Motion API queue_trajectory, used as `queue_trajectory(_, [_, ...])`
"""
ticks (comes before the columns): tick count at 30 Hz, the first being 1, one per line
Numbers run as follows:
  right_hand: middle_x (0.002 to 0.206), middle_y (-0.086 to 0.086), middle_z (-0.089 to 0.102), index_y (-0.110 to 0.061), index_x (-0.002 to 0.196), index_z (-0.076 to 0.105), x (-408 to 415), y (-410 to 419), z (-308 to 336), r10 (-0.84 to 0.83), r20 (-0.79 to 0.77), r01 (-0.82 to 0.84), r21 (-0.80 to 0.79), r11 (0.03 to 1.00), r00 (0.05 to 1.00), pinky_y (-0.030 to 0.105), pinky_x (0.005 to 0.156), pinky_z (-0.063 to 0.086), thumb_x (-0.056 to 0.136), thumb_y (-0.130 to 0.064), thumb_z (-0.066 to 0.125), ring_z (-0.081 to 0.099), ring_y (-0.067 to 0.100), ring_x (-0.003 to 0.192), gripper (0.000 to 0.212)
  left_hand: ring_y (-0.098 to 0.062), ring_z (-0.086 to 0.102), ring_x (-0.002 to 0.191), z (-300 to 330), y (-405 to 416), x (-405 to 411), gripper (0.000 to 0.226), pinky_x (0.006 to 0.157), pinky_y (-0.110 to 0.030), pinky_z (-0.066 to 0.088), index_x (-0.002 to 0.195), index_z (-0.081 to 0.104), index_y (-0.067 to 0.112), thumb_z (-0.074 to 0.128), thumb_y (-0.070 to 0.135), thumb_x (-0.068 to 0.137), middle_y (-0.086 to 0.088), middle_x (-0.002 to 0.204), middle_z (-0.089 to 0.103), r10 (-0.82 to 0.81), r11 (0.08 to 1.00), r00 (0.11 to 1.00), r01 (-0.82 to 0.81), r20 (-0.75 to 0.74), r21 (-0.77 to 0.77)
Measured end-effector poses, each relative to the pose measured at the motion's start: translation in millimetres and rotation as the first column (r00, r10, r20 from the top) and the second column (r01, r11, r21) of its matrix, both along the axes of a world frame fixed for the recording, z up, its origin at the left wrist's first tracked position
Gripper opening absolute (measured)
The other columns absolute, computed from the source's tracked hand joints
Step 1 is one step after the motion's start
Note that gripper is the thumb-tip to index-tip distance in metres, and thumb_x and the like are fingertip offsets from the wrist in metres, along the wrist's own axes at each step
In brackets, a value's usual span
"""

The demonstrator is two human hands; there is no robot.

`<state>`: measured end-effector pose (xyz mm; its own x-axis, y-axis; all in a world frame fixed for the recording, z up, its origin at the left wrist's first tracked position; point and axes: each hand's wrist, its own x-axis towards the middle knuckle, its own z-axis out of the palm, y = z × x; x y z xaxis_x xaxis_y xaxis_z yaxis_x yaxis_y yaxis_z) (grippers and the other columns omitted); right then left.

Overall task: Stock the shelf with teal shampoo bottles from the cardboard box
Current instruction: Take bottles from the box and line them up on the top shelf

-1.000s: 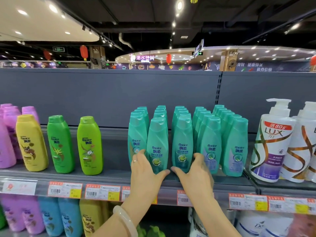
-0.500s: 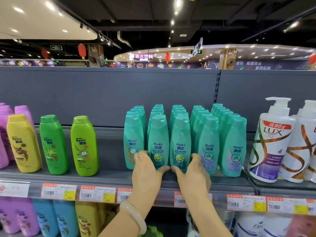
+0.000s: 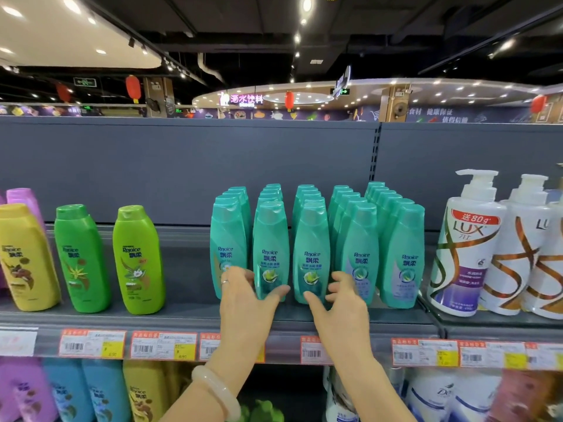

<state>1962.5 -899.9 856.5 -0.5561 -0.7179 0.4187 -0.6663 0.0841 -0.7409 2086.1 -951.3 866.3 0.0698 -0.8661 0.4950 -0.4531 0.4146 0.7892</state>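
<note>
- Teal bottles (image 3: 316, 239) upright on the shelf (image 3: 189, 315), in five rows running front to back, caps up, labels forward.
- Left hand (image 3: 246, 300) at the foot of the second front bottle (image 3: 271, 251), fingers spread and loose, thumb tip touching or just off its lower label; not closed on anything.
- Ring on one left finger (image 3: 224, 282), pale bracelet (image 3: 217, 391) on the left wrist.
- Right hand (image 3: 341, 303) at the foot of the third front bottle (image 3: 311, 254), fingers curled and parted, thumb pointing at its base; contact hard to judge, no clamp visible.
- Both hands low, close together, above the shelf edge.
- Green bottle (image 3: 80, 260) and lime bottle (image 3: 138, 260) standing left of the teal group, well apart from it; yellow bottle (image 3: 26, 260) further left.
- White pump bottles (image 3: 466, 245) just right of the teal group.
- Price tags (image 3: 164, 345) along the shelf front.
- Cardboard box not in view.
</note>
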Motion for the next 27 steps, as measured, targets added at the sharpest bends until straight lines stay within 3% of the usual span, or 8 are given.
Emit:
queue_trajectory(3, [0.095, -0.003, 0.058, -0.009, 0.109, 0.059, -11, 18, 5, 0.055, -0.033, -0.061, -0.187, 0.981, 0.998, 0.037, 0.083, 0.052, 0.082, -0.019, 0.070, 0.057, 0.009, 0.081, 0.031, -0.009, 0.045, 0.077, 6, 1, 23, 0.041, 0.069, -0.014, 0.039, 0.095, 0.046, 0.017, 0.078, 0.025, 0.071, 0.000, 0.095, 0.044, 0.024, 0.989, 0.992, -0.042, -0.123, -0.141])
queue_trajectory(6, [0.085, -0.004, 0.056, -0.006, 0.096, 0.064, -26, 22, 33, 0.040, -0.229, -0.117, -0.332, 0.936, 0.973, 0.032, 0.072, 0.050, 0.077, -0.016, 0.075, 0.056, 0.013, 0.076, 0.024, -0.018, 0.046, 0.097, 22, -11, 46, 0.040, 0.087, -0.029, 0.042, 0.105, 0.054, 0.009, 0.076, 0.020, 0.074, 0.002, 0.101, 0.043, 0.106, 0.954, 0.986, -0.137, -0.128, -0.265])
queue_trajectory(8, [0.090, -0.005, 0.057, -0.006, 0.099, 0.065, -32, 17, 64, 0.051, -0.343, -0.174, -0.338, 0.925, 0.938, 0.029, 0.078, 0.046, 0.076, -0.020, 0.076, 0.057, 0.017, 0.084, 0.029, -0.020, 0.045, 0.108, 37, -22, 52, 0.046, 0.093, -0.033, 0.038, 0.114, 0.052, 0.008, 0.075, 0.020, 0.076, 0.006, 0.106, 0.041, 0.084, 0.954, 0.994, -0.099, -0.063, -0.284])
queue_trajectory(10, [0.103, 0.000, 0.062, -0.008, 0.108, 0.064, -33, 7, 95, 0.074, -0.437, -0.214, -0.282, 0.935, 0.896, 0.026, 0.090, 0.040, 0.076, -0.027, 0.076, 0.056, 0.020, 0.100, 0.040, -0.016, 0.044, 0.112, 50, -31, 51, 0.054, 0.096, -0.032, 0.038, 0.122, 0.048, 0.011, 0.075, 0.023, 0.076, 0.006, 0.112, 0.041, 0.006, 0.971, 0.999, -0.015, -0.040, -0.239])
queue_trajectory(12, [0.120, 0.001, 0.059, -0.012, 0.121, 0.059, -35, -5, 120, 0.150, -0.499, -0.251, -0.142, 0.957, 0.854, 0.026, 0.099, 0.033, 0.076, -0.037, 0.074, 0.049, 0.021, 0.116, 0.054, -0.013, 0.047, 0.112, 55, -38, 49, 0.067, 0.096, -0.030, 0.041, 0.129, 0.042, 0.012, 0.077, 0.024, 0.073, 0.002, 0.123, 0.045, -0.085, 0.991, 0.986, 0.068, -0.144, -0.116])
queue_trajectory(15, [0.125, 0.002, 0.054, -0.017, 0.130, 0.050, -38, -21, 144, 0.276, -0.523, -0.274, 0.084, 0.958, 0.807, 0.033, 0.103, 0.036, 0.074, -0.046, 0.073, 0.047, 0.021, 0.120, 0.067, -0.013, 0.052, 0.109, 50, -43, 51, 0.069, 0.090, -0.028, 0.044, 0.130, 0.040, 0.013, 0.078, 0.025, 0.073, 0.001, 0.123, 0.052, -0.132, 0.986, 0.954, 0.155, -0.269, 0.066])
queue_trajectory(21, [0.117, 0.002, 0.058, -0.020, 0.116, 0.058, -40, -38, 168, 0.441, -0.448, -0.313, 0.332, 0.890, 0.778, 0.028, 0.088, 0.044, 0.074, -0.042, 0.074, 0.051, 0.013, 0.097, 0.050, -0.017, 0.058, 0.099, 40, -50, 64, 0.040, 0.078, -0.026, 0.044, 0.112, 0.053, 0.011, 0.073, 0.022, 0.078, -0.001, 0.106, 0.060, -0.146, 0.962, 0.938, 0.208, -0.313, 0.177])
queue_trajectory(27, [0.121, 0.003, 0.058, -0.021, 0.113, 0.061, -40, -43, 170, 0.483, -0.424, -0.317, 0.404, 0.858, 0.766, 0.033, 0.095, 0.047, 0.073, -0.040, 0.076, 0.055, 0.019, 0.110, 0.047, -0.008, 0.058, 0.088, 37, -54, 67, 0.032, 0.067, -0.018, 0.044, 0.106, 0.053, 0.018, 0.071, 0.017, 0.080, 0.005, 0.096, 0.061, -0.218, 0.932, 0.937, 0.283, -0.275, 0.228])
